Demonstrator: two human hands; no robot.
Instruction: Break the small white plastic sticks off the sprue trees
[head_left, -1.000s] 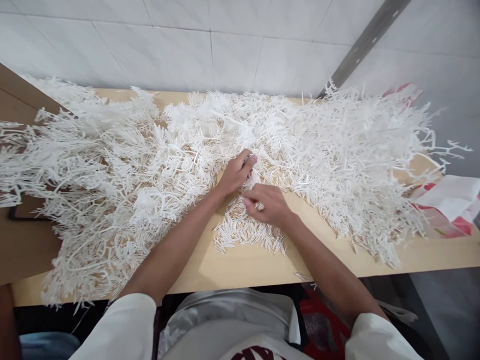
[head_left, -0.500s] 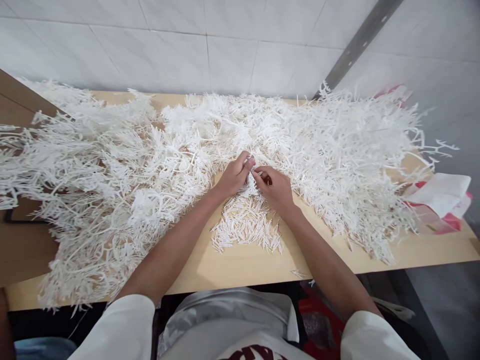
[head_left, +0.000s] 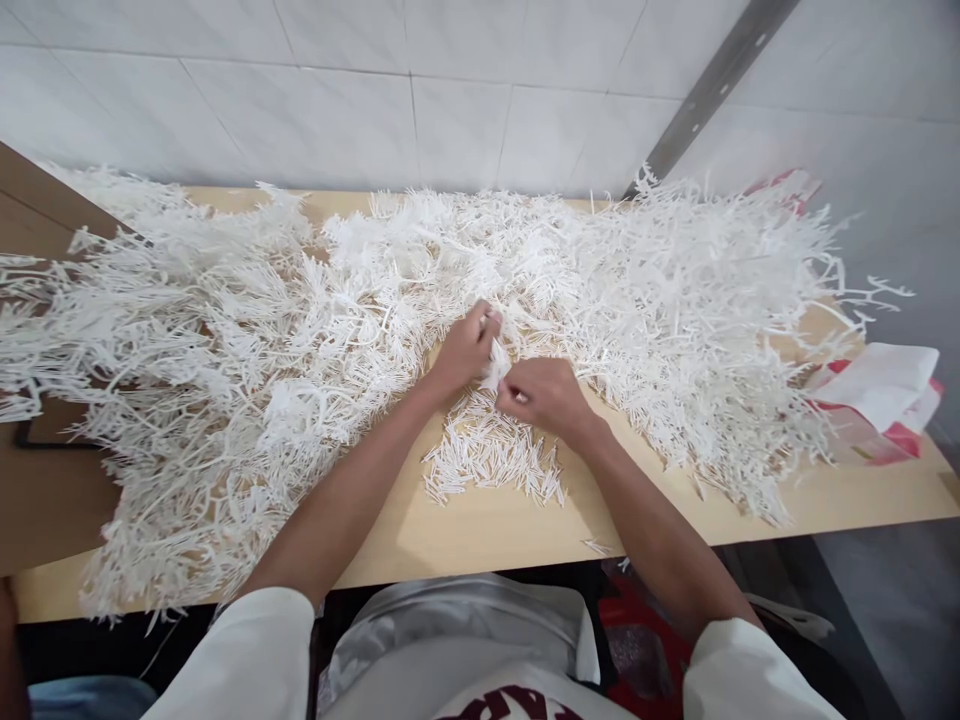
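Note:
My left hand [head_left: 469,348] is closed around a white branched plastic sprig [head_left: 496,362], which hangs down between my two hands. Just right of it and lower, my right hand [head_left: 546,398] is curled with its fingertips pinched at the sprig's lower part; a small white bit shows at its fingers. Below both hands lies a small pile of short loose white plastic pieces [head_left: 491,455]. Tangled heaps of similar white branched sprigs [head_left: 315,330] surround my hands on the left, behind and on the right.
The wooden table [head_left: 465,540] stands against a tiled wall [head_left: 345,110]. A cardboard box [head_left: 52,490] is at the left, partly under sprigs. A pink and white plastic bag [head_left: 874,400] lies at the right. A metal post [head_left: 712,95] leans across the wall. Part of another person shows at lower left.
My right hand has moved down and toward me, away from my left hand, and its fingers have curled tighter. The left hand stays nearly in place, still holding the sprig.

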